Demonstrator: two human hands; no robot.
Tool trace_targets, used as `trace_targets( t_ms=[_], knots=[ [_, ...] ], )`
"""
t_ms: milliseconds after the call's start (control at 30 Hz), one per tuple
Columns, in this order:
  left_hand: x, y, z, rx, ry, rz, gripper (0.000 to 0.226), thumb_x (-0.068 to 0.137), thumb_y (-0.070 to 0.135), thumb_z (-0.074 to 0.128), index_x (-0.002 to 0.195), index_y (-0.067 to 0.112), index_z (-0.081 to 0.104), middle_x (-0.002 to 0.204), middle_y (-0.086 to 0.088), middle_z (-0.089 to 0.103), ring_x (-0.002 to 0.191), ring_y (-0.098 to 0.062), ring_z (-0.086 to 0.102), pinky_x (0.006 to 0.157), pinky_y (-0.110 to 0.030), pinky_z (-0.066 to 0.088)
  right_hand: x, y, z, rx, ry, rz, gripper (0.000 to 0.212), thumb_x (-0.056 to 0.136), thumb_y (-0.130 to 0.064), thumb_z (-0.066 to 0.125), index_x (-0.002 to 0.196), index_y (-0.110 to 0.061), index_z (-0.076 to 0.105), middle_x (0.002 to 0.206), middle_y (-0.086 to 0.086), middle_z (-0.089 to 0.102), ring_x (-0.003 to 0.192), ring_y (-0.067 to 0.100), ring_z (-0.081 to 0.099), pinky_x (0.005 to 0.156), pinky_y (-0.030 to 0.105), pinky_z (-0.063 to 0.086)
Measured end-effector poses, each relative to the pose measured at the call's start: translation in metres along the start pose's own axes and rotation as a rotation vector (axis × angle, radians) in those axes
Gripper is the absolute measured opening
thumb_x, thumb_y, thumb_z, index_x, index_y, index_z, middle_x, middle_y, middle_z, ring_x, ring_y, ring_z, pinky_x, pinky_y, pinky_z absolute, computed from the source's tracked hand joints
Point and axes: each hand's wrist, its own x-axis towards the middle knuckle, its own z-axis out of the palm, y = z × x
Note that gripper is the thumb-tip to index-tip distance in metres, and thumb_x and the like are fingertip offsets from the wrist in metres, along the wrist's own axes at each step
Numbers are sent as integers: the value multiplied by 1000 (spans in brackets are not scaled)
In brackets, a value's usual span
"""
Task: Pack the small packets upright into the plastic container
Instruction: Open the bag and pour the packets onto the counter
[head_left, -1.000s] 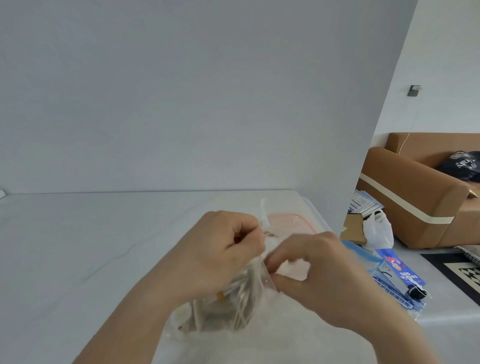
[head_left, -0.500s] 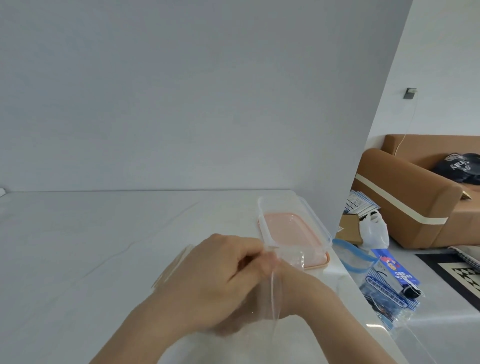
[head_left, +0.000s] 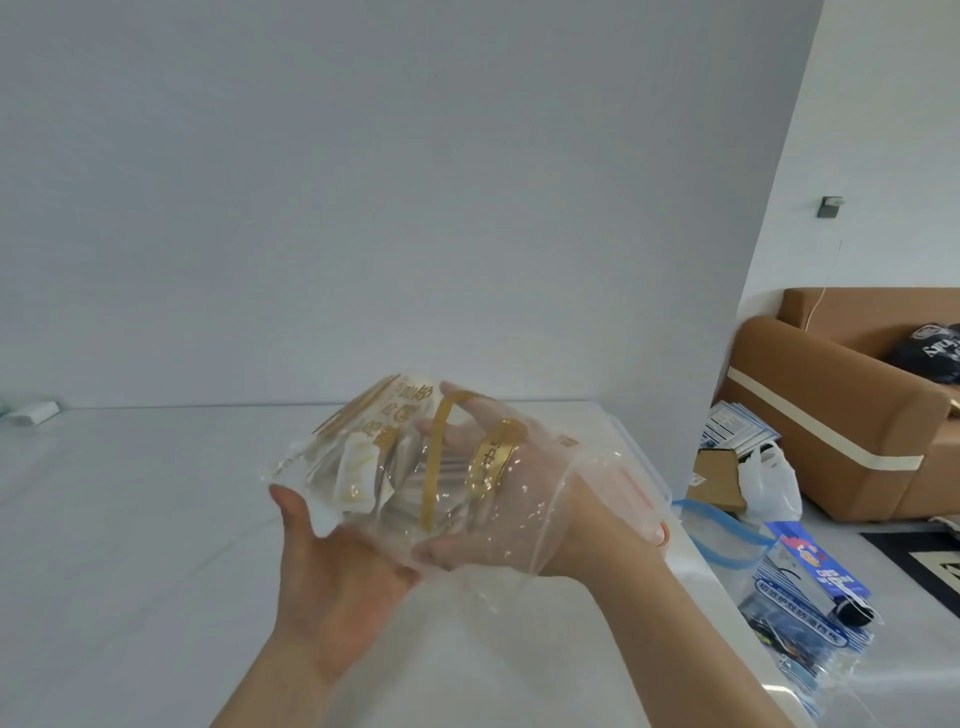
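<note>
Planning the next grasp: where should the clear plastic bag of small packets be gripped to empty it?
Probably grip the clear plastic bag by its loose open edge nearest the person, from the right. The small packets bunch at the far left, cradled by the left hand; right hand is inside.

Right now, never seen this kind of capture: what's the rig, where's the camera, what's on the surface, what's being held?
There is no machine here: a person works with two bare hands, and the one picture comes from a wide-angle camera worn on the head, looking forward and down.

The left hand lies palm up with straight fingers under a clear plastic bag of small packets. The right hand is inside the bag, fingers spread, seen through the film.

Below is a white table. Behind the right hand, a clear plastic container with a pinkish base stands near the table's right edge, mostly hidden. A small white object lies far left, too blurred to name. A brown sofa and bags on the floor are to the right.
</note>
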Motion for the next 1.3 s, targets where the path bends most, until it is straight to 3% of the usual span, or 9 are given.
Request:
trace_targets(
  t_ms=[67, 167, 333, 500, 667, 867, 1033, 1167, 1300],
  knots=[
    [10, 1, 4, -42, 16, 49, 90, 85, 82, 53, 151, 21, 51, 156, -5, 51, 147, -34, 42, 115, -58, 35, 9, 5, 10, -70, 25, 3, 88, 57, -69, 81, 136, -61, 43, 159, -30, 25, 147, -2, 27, 120, 31, 33],
    [30, 2, 3, -45, 69, 79, 67, 99, 67, 46, 146, 21, 57, 152, -6, 55, 142, -30, 50, 108, -57, 46, 11, 11, 25, -2, 110, -53, 64, 73, -64, 76, 131, -52, 51, 155, -28, 32, 148, -9, 20, 117, 28, 35],
    [58, 12, -3, 79, 153, 101, 54, 94, 61, 54, 127, 23, 74, 140, -8, 66, 132, -33, 60, 117, -57, 34, -4, 49, 55, -39, 188, -53, 41, 104, -50, 48, 143, -39, 49, 168, -23, 5, 152, -5, 4, 123, 19, 10],
    [84, 43, -25, 121, 244, 199, 60, 87, 60, 62, 136, 25, 67, 147, -3, 61, 140, -27, 52, 108, -44, 43, -26, 69, 86, -64, 298, -52, 29, 99, -35, 58, 126, -27, 66, 154, -10, 46, 141, 12, 40, 111, 29, 41],
    [94, 56, -40, 167, 238, 210, 51, 95, 54, 57, 130, 21, 72, 129, -4, 72, 108, -20, 74, 88, -41, 59, -26, 76, 101, -26, 478, -87, 16, 92, -30, 71, 107, -22, 70, 112, -16, 67, 104, 9, 61, 81, 28, 53],
    [98, 51, -42, 291, 218, 230, 52, 94, 48, 62, 134, 16, 68, 133, -10, 70, 124, -30, 67, 108, -52, 49, -30, 106, 107, -118, 641, -11, 16, 97, -33, 69, 86, -22, 67, 82, -19, 64, 74, 5, 56, 56, 29, 49],
    [100, 45, -39, 401, 257, 240, 35, 96, 43, 61, 115, 17, 75, 110, -9, 78, 92, -27, 77, 81, -41, 63, -32, 112, 99, -176, 719, 2, 17, 97, -29, 68, 84, -20, 72, 85, -18, 69, 78, 10, 57, 61, 27, 49],
    [99, 41, -37, 424, 323, 220, 22, 95, 40, 66, 83, 24, 75, 91, -1, 79, 87, -23, 73, 85, -42, 57, -31, 111, 101, -228, 696, 11, 8, 91, -23, 71, 84, -20, 73, 96, -16, 70, 88, 14, 58, 73, 32, 48],
    [100, 40, -31, 445, 328, 239, 15, 95, 38, 67, 93, 25, 74, 89, 5, 79, 82, -18, 76, 72, -35, 58, -33, 116, 103, -301, 620, 100, 12, 88, -31, 65, 94, -26, 73, 114, -13, 68, 103, 16, 57, 83, 31, 40]
  ],
)
